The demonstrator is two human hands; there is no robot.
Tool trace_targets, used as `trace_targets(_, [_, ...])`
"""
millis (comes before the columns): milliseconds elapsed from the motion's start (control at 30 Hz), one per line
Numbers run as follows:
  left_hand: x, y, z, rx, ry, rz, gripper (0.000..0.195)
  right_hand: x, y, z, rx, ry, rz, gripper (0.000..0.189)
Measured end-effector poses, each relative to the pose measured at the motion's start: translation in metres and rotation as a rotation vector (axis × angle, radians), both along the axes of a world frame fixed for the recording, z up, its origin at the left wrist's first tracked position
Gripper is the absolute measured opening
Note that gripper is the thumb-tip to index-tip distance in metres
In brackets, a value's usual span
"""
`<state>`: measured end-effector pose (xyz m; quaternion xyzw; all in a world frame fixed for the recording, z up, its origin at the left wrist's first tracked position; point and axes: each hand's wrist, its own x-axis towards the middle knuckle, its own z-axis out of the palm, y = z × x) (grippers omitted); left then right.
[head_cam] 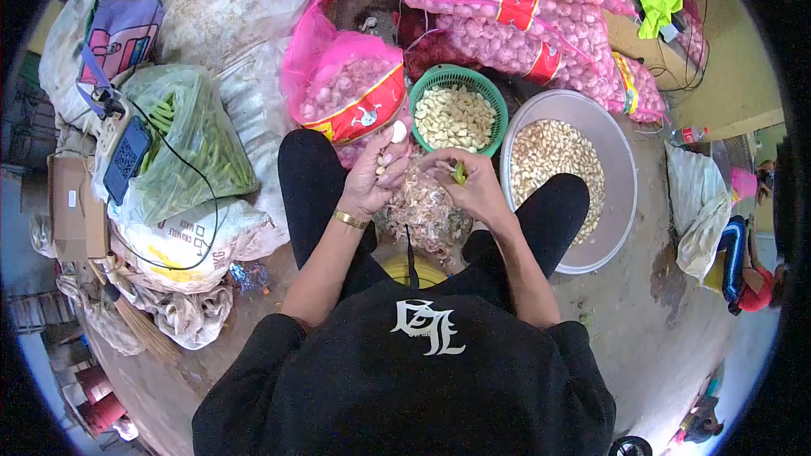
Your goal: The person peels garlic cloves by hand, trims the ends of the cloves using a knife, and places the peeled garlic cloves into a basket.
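Note:
My left hand holds several garlic cloves, with a pale peeled garlic clove at its fingertips. Opposite it, my right hand has curled fingers around a small yellow-green handled object, perhaps a small knife; its blade cannot be made out. Below both hands lies a heap of garlic skins. Just beyond them stands a green plastic basket of peeled cloves. A wide translucent tub of unpeeled cloves is at the right, beside my knee. An open pink mesh bag of garlic bulbs sits beyond my left hand.
Full mesh sacks of garlic are stacked at the back right. On the left are a plastic bag of green pods, a phone with a cable, white sacks and a straw broom. Another person is at the far right.

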<state>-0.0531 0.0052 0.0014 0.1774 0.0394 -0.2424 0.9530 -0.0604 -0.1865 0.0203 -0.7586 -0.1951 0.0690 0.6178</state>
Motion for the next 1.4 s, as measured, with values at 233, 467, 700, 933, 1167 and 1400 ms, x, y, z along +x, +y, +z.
trace_targets(233, [-0.003, -0.005, 0.0, 0.131, -0.055, -0.009, 0.028, 0.001, 0.018, 0.009, 0.135, 0.089, -0.194, 0.018])
trace_targets(467, [-0.006, -0.007, 0.0, 0.198, -0.036, -0.029, 0.032, 0.005, 0.025, 0.002, 0.19, 0.095, -0.216, 0.012])
trace_targets(700, [-0.006, -0.006, -0.003, 0.312, -0.085, -0.035, 0.032, 0.01, 0.019, 0.008, 0.248, 0.186, -0.186, 0.007])
trace_targets(933, [-0.008, -0.003, -0.001, 0.217, -0.087, -0.077, 0.038, 0.017, 0.005, 0.012, 0.261, 0.252, -0.347, 0.009])
trace_targets(1167, [-0.008, -0.003, 0.002, 0.215, -0.057, -0.081, 0.041, 0.01, 0.013, 0.014, 0.113, 0.116, -0.272, 0.014])
trace_targets(1400, [-0.008, -0.004, 0.005, 0.343, -0.105, -0.07, 0.04, 0.009, 0.019, 0.004, 0.15, 0.18, -0.271, 0.015])
